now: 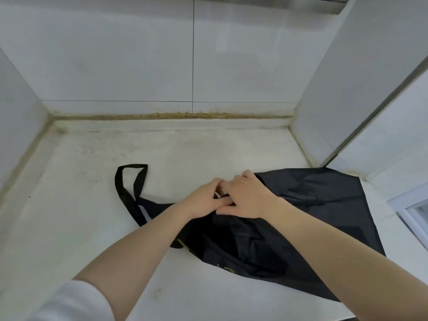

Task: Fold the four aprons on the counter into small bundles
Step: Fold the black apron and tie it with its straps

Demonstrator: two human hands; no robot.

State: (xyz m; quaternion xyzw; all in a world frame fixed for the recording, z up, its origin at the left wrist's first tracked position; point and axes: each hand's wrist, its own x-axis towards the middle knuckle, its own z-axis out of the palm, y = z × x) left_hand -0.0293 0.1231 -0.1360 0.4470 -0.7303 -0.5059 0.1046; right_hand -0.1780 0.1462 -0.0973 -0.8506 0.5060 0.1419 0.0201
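White counter [92,193]; black apron [312,205] under both hands.

Soft even light, slight blur, bowed edges.

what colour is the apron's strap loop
Black, same as the apron; the strap loop shows best in the head view.

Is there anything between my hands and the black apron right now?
Nothing visible. The left hand and right hand are already on the apron, working at its top edge; the neck strap lies off to the left on the counter.
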